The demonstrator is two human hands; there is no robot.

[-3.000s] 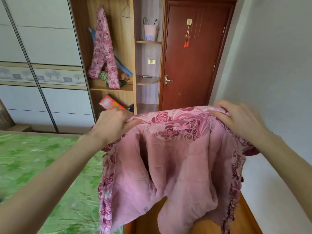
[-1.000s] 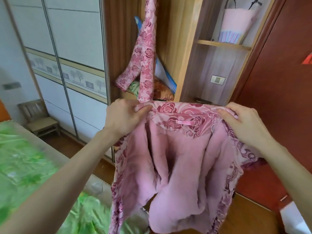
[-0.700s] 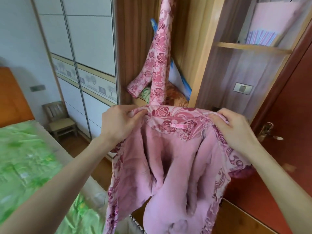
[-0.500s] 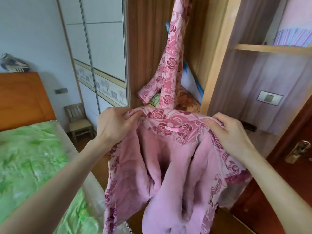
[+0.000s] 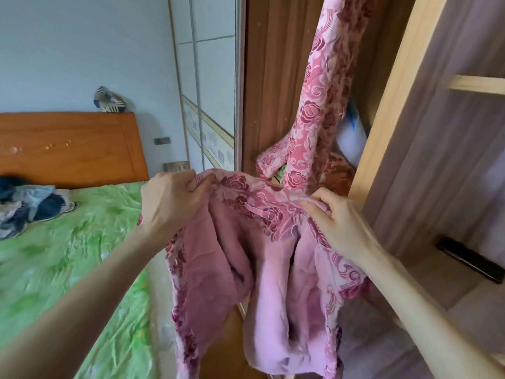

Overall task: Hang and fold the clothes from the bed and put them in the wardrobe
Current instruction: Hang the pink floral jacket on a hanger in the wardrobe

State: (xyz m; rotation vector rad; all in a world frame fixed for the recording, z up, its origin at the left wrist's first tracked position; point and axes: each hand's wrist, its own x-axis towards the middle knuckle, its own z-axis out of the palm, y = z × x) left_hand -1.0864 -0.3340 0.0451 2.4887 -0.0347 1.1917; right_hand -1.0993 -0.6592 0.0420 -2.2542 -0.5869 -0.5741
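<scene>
Hands, two, bare. Left hand: fingers curled round one end of the collar of a pink rose-print jacket, thumb pinching the cloth. Right hand: fingers bent over the other end of the collar, gripping it at the shoulder.

Jacket: held up in the air by the collar between bed and wardrobe, plain pink fleece lining turned toward the person, small hanging loop showing at the neck, body and sleeves drooping free below. Touches neither bed nor shelf.

Wardrobe: open compartment just behind the jacket; matching rose-print trousers already hang inside it, above a heap of folded cloth on its shelf.

Bed: green sheet, a pile of dark and pale clothes near the wooden headboard, well apart from the hands.

Step in hand, by my reckoning: the jacket lifted and squared by the shoulders, ready for hanging. No hanger is visible in either hand. Next move would call for freeing one hand to fetch a hanger, or else hooking the neck loop inside the wardrobe, while the other hand keeps the collar level so the garment does not slump.
</scene>
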